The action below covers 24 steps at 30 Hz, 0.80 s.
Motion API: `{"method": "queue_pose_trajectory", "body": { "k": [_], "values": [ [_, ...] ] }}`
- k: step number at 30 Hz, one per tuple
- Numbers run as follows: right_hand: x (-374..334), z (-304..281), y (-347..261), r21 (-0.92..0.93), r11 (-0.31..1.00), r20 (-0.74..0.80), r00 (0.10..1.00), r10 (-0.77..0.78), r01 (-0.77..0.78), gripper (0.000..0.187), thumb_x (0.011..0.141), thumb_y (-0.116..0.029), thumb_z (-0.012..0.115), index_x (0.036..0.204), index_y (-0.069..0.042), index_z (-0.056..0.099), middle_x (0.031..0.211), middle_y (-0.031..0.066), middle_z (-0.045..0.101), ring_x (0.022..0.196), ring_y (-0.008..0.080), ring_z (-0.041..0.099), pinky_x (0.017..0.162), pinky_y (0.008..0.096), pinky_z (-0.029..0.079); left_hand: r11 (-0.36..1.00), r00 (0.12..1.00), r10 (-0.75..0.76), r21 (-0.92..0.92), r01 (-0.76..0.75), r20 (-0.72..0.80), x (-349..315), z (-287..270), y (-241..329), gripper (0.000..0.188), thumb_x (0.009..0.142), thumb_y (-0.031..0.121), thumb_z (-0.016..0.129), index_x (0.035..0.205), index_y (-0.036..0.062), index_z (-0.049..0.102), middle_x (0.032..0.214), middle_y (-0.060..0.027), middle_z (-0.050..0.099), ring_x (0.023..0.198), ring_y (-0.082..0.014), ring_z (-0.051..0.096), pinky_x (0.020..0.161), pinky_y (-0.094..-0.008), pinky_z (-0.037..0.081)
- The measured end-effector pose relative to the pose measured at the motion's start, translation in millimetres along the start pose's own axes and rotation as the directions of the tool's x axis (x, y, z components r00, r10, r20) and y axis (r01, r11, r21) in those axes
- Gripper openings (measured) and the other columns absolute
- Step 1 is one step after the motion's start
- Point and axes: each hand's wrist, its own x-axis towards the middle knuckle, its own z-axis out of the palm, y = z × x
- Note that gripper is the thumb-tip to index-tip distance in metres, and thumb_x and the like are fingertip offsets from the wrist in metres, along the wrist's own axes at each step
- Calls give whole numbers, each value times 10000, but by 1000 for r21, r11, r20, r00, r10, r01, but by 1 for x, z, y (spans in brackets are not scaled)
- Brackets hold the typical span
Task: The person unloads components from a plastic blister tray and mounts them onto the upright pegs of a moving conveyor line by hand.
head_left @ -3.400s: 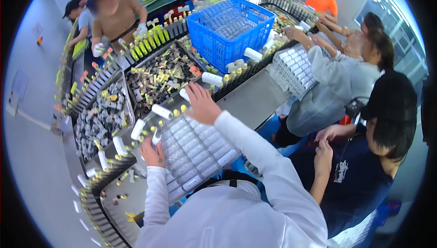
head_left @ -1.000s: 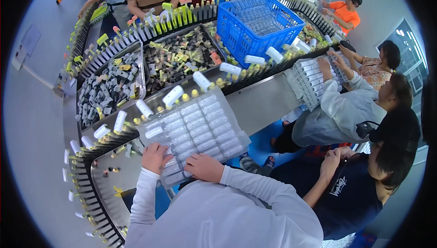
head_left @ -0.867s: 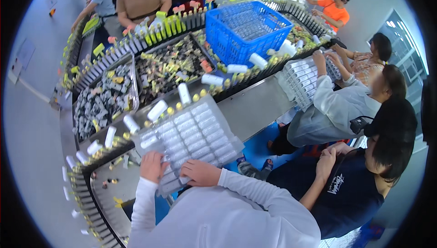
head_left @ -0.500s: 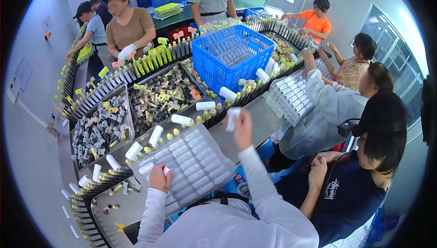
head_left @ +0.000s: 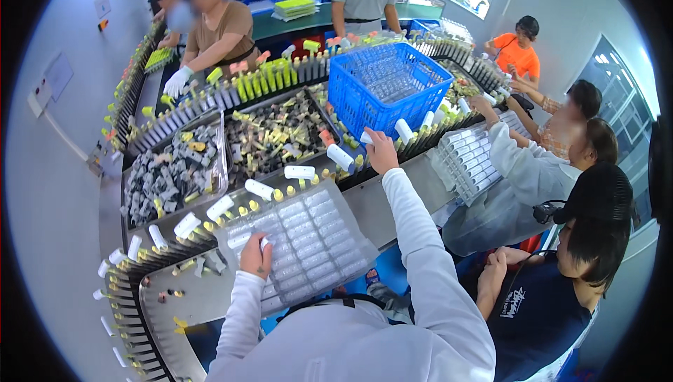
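Observation:
My left hand [head_left: 254,256] is closed on a white cylindrical part, whose end shows past the fingertips, at the left side of a clear plastic tray [head_left: 319,233]. The tray has rows of moulded slots and rests in front of me at the line's edge. My right hand [head_left: 383,153] reaches forward to the conveyor line, with its fingers closed round a white tube-shaped part [head_left: 367,136] beside the blue basket. More white tubes [head_left: 300,172] sit tilted on yellow-tipped pegs along the line, just beyond the tray.
A blue plastic basket [head_left: 390,101] with clear trays stands beyond my right hand. Metal bins of grey parts [head_left: 172,175] and mixed dark and yellow parts [head_left: 270,136] lie inside the curved line. Several co-workers stand around it; one in dark clothing [head_left: 543,305] is close on my right.
My right hand has moved forward from above the tray's right side to the line near the basket. My left hand stays by the tray's left side. The view has shifted.

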Motion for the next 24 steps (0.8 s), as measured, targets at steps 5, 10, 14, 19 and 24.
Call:
{"method": "queue_pose_trajectory", "body": {
  "k": [5,10,14,19,24],
  "values": [
    [-42,6,-100,29,987,-484,866,-126,161,507,840,-53,652,1327,-43,514,1230,217,567,1167,395,512,1028,480,377,967,993,-86,-247,63,-84,-19,-9,-25,302,995,223,441,1181,13,553,937,-157,658,844,-296,648,793,-369,493],
    [-164,51,-248,588,777,171,904,-392,226,321,845,-123,657,1150,-37,604,1114,165,613,1043,347,592,922,430,473,797,880,-238,-601,-64,-410,-34,-25,-37,442,1018,327,377,1313,10,466,884,-65,603,770,-134,563,726,-287,471],
    [-218,113,-284,566,719,285,722,-630,404,350,839,-182,675,1157,-53,601,1177,152,591,1149,333,543,979,428,440,884,851,-177,-460,-83,-495,-49,-51,-42,535,995,317,425,1428,4,382,898,-55,585,768,-122,547,723,-271,469],
    [-207,114,-289,396,846,533,662,-528,356,363,823,-173,683,1139,-23,589,1180,148,577,1117,330,536,960,423,441,863,827,-255,-504,-39,-501,-54,-57,-57,481,995,222,453,1422,6,404,926,-55,598,794,-118,546,740,-261,471],
    [-193,120,-295,385,801,154,824,-545,458,397,811,-129,687,1176,-14,580,1149,148,589,1084,326,545,948,408,453,920,811,-230,-392,0,-538,-66,-54,-47,425,1005,274,498,1345,19,480,925,-45,596,790,-120,549,733,-273,467]
  ]
}}
